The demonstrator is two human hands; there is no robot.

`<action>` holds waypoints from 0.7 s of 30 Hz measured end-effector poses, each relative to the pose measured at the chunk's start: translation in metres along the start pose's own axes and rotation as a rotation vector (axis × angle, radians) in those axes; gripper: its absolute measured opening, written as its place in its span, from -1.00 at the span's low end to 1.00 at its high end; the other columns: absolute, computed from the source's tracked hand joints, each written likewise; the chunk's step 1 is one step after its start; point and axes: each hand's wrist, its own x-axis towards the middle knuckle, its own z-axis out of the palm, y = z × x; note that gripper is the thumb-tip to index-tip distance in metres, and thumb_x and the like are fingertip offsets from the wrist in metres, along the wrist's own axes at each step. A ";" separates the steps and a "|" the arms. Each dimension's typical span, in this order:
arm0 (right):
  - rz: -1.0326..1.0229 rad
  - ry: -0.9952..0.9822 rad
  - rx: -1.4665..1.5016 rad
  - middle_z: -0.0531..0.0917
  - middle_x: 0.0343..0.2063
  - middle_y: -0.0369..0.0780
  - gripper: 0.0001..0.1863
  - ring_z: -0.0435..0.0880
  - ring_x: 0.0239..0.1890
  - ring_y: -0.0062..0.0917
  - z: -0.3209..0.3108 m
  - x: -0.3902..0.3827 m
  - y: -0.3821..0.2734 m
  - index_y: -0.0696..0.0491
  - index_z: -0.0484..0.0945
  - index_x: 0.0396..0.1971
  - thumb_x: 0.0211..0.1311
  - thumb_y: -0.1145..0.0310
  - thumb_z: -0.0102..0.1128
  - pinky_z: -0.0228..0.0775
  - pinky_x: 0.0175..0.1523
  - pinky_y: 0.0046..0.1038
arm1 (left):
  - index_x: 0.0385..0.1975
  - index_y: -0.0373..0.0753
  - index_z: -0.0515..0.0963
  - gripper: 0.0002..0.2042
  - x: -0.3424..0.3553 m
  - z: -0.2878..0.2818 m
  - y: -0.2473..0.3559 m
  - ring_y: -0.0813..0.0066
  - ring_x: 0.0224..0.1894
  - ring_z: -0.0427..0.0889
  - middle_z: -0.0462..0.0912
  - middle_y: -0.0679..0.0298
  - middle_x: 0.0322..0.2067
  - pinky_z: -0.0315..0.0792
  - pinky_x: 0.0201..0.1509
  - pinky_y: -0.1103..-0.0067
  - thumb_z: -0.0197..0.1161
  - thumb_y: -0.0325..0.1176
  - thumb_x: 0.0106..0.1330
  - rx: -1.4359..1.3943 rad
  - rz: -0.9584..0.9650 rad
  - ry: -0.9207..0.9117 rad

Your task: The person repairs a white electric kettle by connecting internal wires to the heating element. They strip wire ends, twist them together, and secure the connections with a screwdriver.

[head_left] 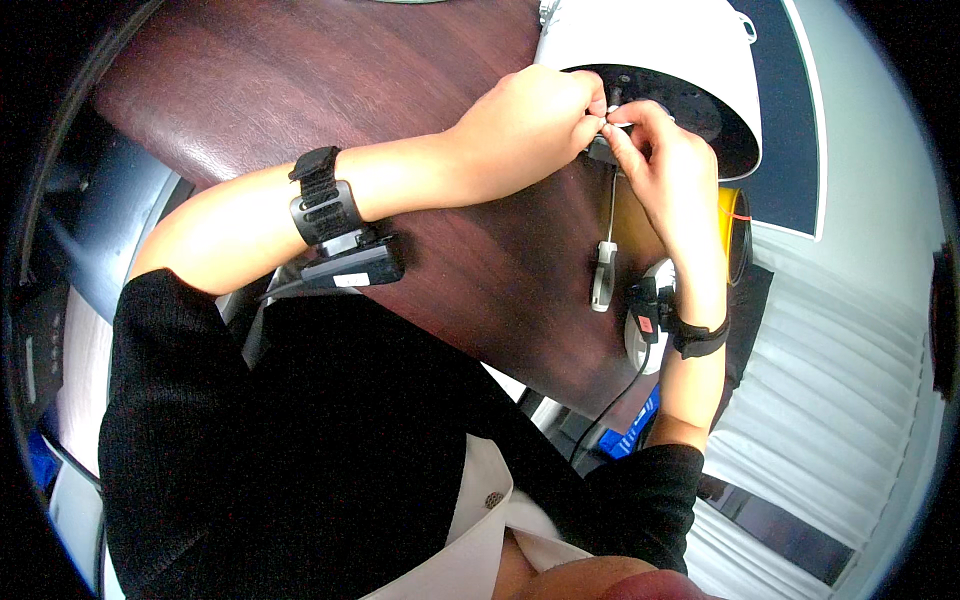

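A white rounded housing [650, 30] lies on its side at the far end of the table, its dark hollow underside [700, 110] facing me. Just in front of that opening, my left hand [535, 120] is closed in a pinch. My right hand [670, 165] pinches close beside it, fingertips nearly meeting the left ones. A small pale piece shows between the fingers, too small and covered to name. Below my fingers, a screwdriver [603, 275] with a grey and white handle rests on the table, its thin shaft pointing toward the housing.
The dark reddish-brown table [330, 80] spreads to the left. Right of the screwdriver are a yellow cylinder [737, 235] and a white rounded object [643, 340], partly behind my right wrist. A black cable [620, 395] hangs from the right wrist device. A white pleated curtain [820, 350] is at the right.
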 end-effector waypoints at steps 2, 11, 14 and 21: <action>0.034 -0.024 0.051 0.60 -0.63 -0.21 -0.81 0.66 -0.55 -0.35 -0.002 0.000 0.000 0.01 0.59 -0.30 0.20 0.23 0.29 0.47 -0.41 -0.36 | -0.33 -0.33 0.56 -0.86 0.000 -0.001 0.002 0.11 -0.45 0.68 0.64 0.04 -0.55 0.52 -0.36 0.40 0.25 -0.39 0.23 0.017 0.005 -0.012; 0.076 -0.037 0.092 0.58 -0.65 -0.21 -0.80 0.65 -0.57 -0.36 -0.009 -0.003 0.000 0.02 0.57 -0.28 0.17 0.25 0.31 0.46 -0.42 -0.37 | -0.35 -0.33 0.59 -0.86 0.001 -0.007 0.008 0.11 -0.43 0.69 0.65 0.03 -0.53 0.53 -0.36 0.41 0.26 -0.38 0.24 0.076 0.033 -0.035; 0.054 -0.021 0.055 0.59 -0.65 -0.22 -0.78 0.66 -0.56 -0.36 -0.007 -0.004 -0.001 0.02 0.57 -0.28 0.16 0.24 0.32 0.47 -0.43 -0.38 | -0.34 -0.33 0.58 -0.87 0.001 -0.006 0.007 0.12 -0.44 0.69 0.65 0.04 -0.53 0.53 -0.36 0.41 0.26 -0.38 0.24 0.071 0.036 -0.032; -0.018 0.053 -0.229 0.63 -0.60 -0.24 -0.82 0.68 -0.54 -0.36 -0.012 -0.005 -0.009 -0.08 0.59 -0.31 0.14 0.19 0.31 0.49 -0.45 -0.37 | -0.36 -0.32 0.55 -0.87 0.002 -0.005 0.007 0.15 -0.45 0.69 0.64 0.06 -0.55 0.52 -0.38 0.43 0.25 -0.38 0.25 0.049 0.050 -0.027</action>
